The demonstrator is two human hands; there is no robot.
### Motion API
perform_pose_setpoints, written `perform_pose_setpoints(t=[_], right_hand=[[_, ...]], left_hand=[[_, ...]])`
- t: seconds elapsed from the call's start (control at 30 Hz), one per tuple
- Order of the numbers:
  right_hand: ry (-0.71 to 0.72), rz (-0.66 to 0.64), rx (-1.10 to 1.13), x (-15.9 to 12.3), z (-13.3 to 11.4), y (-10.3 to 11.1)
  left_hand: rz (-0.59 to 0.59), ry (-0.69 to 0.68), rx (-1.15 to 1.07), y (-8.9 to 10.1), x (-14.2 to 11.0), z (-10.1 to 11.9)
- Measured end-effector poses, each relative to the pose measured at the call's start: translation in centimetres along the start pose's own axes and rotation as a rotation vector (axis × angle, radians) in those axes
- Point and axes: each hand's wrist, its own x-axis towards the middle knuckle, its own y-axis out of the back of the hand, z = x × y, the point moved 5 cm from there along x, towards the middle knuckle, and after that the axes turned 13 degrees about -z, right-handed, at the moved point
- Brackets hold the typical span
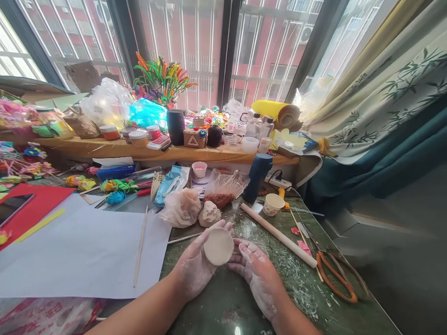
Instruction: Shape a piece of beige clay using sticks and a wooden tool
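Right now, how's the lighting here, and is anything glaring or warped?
Head view: daylight comes through the windows ahead; head view, bottom edge: a glare spot on the green table; head view, sides: window frames slant outward, suggesting lens stretch; head view, centre: the pale disc in the left hand has a clear outline.

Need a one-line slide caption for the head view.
A powder-dusted left hand holds a pale disc, the right hand close beside it, near a rolling pin.
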Motion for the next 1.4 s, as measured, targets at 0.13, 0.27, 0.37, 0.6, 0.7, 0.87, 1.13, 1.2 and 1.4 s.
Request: perform_pose_setpoints(t=[0.13, 0.27, 0.37, 0.6, 0.7, 0.87, 1.13, 1.2, 1.4], right_hand=[[-0.009, -0.052, -0.041, -0.6, 0.8, -1.0], [0.094, -0.059, -0.208, -1.2, -0.1, -0.6], [0.227, -0.033, -0.512, -2.0, -2.0, 0.0], [0.637, -0.234, -1.226, -5.0, -6.5, -1.6], [0.724, -0.4, -1.457, -6.3, -6.2, -2.3], [0.778, -0.444, -1.412, -7.0, -5.7, -2.3], [0.291, -0.142, -0.787, -2.8, -5.5, -0.2], [0.164, -0.17, -0.613, -2.0, -4.5, 0.4], [0.322, -0.11, -0.748, -2.3, -5.1, 1.2]], left_hand=[[0.033, 0.057, 0.394, 0.0, -0.3, -0.5], [-0.018, 0.064, 0.787, -0.8, -0.2, 0.0], [-0.088, 0.023, 1.156, -1.7, 0.2, 0.7], [-0.282, -0.162, 1.502, -1.7, 0.4, 1.0], [-0.273, -0.338, 1.622, -1.6, -0.9, 1.7], [-0.315, -0.383, 1.7, -2.2, -1.8, 2.2], [-0.059, -0.06, 1.506, -1.6, 0.3, 1.0], [0.014, 0.017, 1.483, -1.2, 0.5, 0.7], [0.011, 0.0, 1.448, -1.2, 0.7, 1.2]])
